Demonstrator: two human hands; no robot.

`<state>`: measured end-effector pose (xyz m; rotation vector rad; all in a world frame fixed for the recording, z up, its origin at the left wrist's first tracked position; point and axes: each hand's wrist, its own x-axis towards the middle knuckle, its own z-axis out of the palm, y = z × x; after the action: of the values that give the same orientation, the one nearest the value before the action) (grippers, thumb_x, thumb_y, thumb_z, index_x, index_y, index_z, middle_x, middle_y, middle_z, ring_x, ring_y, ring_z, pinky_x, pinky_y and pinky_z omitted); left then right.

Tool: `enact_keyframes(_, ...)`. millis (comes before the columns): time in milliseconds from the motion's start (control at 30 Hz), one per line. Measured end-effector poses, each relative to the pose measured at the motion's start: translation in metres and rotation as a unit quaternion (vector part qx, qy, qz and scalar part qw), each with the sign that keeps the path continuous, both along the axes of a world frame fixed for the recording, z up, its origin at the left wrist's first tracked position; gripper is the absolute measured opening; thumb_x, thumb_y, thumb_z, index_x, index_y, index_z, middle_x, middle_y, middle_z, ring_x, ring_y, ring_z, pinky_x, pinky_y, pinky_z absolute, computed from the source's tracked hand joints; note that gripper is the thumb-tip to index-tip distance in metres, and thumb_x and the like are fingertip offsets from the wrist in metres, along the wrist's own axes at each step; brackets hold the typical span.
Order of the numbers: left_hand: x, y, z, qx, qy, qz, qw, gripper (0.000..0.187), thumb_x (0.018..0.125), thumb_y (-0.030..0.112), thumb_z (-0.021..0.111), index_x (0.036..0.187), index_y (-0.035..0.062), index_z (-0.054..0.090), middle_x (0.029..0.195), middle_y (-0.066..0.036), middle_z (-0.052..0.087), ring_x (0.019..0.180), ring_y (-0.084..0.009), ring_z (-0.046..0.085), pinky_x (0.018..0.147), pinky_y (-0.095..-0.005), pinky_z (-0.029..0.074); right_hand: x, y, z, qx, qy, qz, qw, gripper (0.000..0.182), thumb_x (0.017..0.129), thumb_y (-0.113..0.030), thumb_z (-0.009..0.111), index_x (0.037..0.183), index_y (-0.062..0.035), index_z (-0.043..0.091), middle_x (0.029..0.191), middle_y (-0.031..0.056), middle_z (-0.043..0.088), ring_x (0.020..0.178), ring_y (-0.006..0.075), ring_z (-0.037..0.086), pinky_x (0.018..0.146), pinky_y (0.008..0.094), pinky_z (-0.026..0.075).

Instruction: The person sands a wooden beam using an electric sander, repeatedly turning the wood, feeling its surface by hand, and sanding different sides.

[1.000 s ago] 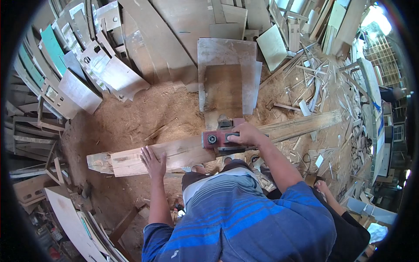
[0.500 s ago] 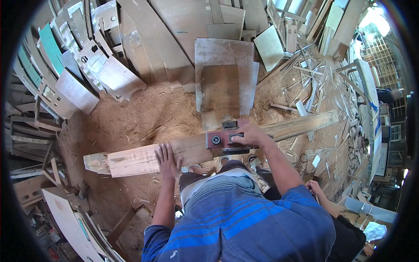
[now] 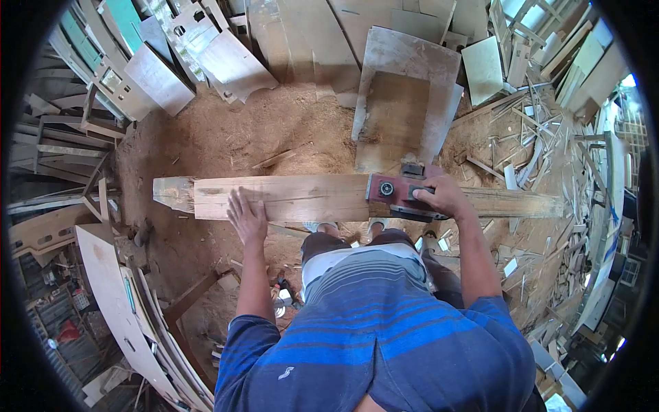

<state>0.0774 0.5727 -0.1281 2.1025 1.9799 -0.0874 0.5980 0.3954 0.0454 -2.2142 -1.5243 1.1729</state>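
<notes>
A long wooden plank (image 3: 295, 196) lies crosswise in front of me, pale on its left part and darker brown toward the right. My left hand (image 3: 248, 217) rests flat on the left part, fingers outstretched and slightly spread. Right of the plank's middle sits a maroon electric planer (image 3: 391, 191) with a round black dial. Wrapped over its handle is my right hand (image 3: 446, 198), the thumb toward the dial side. The planer's underside, where it meets the wood, is hidden.
Boards and panels (image 3: 412, 62) lean at the back, and a stack of sheets (image 3: 130, 309) stands at the lower left. Wood scraps (image 3: 532, 137) litter the right side. Sawdust (image 3: 226, 130) covers the ground. Another person's leg (image 3: 443, 275) shows beside mine.
The view has shifted and turned, so the plank now appears level. My left hand is nearer the plank's left end. The planer sits slightly farther right along it, still in my right hand.
</notes>
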Motion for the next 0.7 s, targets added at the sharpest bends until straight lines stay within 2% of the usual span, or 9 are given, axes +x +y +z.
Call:
enact_keyframes(67,-0.012,-0.002,-0.005,-0.002,0.010,0.065,0.998,0.090,0.109,0.063,0.048,0.176,0.0103,0.020,0.184,-0.017,0.013,0.171,-0.0332,0.007,0.138,-0.0546,0.006,0.001,0.003,-0.002,0.005,0.000,0.007,1.000,0.054,0.090,-0.054,0.074,0.106,-0.0027,0.084,0.102,0.0252,0.078,0.100,0.0458,0.073,0.091,0.0510,0.057)
enact_keyframes(167,-0.024,-0.004,-0.005,0.003,-0.024,0.184,0.983,0.091,0.107,0.055,0.060,0.176,0.0092,0.022,0.183,-0.020,0.013,0.170,-0.0365,0.009,0.137,-0.0546,0.013,0.000,0.007,-0.002,-0.013,-0.005,0.012,1.000,0.055,0.090,-0.055,0.073,0.106,-0.0036,0.084,0.104,0.0255,0.078,0.100,0.0461,0.073,0.093,0.0518,0.056)
enact_keyframes(267,-0.055,-0.007,-0.046,0.095,-0.164,0.295,0.936,0.091,0.104,0.043,0.072,0.173,0.0059,0.027,0.182,-0.022,0.019,0.168,-0.0400,0.017,0.134,-0.0569,0.023,0.001,0.016,-0.006,-0.021,-0.029,0.035,0.999,0.054,0.090,-0.055,0.072,0.107,-0.0050,0.084,0.104,0.0255,0.078,0.101,0.0459,0.073,0.093,0.0522,0.057)
enact_keyframes(367,-0.073,-0.003,-0.058,0.039,-0.334,0.416,0.845,0.079,0.107,0.038,0.070,0.171,0.0106,0.034,0.169,-0.017,0.046,0.154,-0.0378,0.046,0.123,-0.0575,0.041,-0.001,0.021,-0.015,-0.011,-0.042,0.066,0.997,0.053,0.089,-0.054,0.071,0.107,-0.0061,0.084,0.103,0.0256,0.078,0.101,0.0456,0.073,0.092,0.0527,0.057)
enact_keyframes(467,-0.080,0.001,-0.049,-0.047,-0.562,0.462,0.685,0.057,0.109,0.027,0.071,0.158,0.0119,0.049,0.144,-0.009,0.065,0.127,-0.0267,0.066,0.107,-0.0504,0.055,-0.014,0.032,-0.008,-0.035,-0.049,0.066,0.996,0.052,0.088,-0.053,0.072,0.107,-0.0063,0.084,0.102,0.0261,0.078,0.100,0.0458,0.073,0.091,0.0530,0.057)
enact_keyframes(567,-0.083,0.003,-0.054,-0.057,-0.603,0.449,0.657,0.042,0.111,0.021,0.068,0.150,0.0143,0.054,0.130,-0.003,0.068,0.112,-0.0180,0.068,0.096,-0.0440,0.058,-0.018,0.043,-0.007,-0.045,-0.044,0.069,0.996,0.052,0.087,-0.052,0.072,0.109,-0.0065,0.084,0.102,0.0266,0.078,0.098,0.0460,0.074,0.090,0.0526,0.057)
enact_keyframes(700,-0.090,0.000,-0.057,-0.060,-0.630,0.446,0.633,0.039,0.111,0.021,0.068,0.146,0.0130,0.055,0.130,-0.003,0.068,0.114,-0.0194,0.069,0.095,-0.0438,0.059,-0.030,0.057,-0.012,-0.050,-0.032,0.071,0.996,0.052,0.086,-0.052,0.072,0.111,-0.0072,0.084,0.102,0.0266,0.078,0.098,0.0456,0.074,0.090,0.0516,0.058)
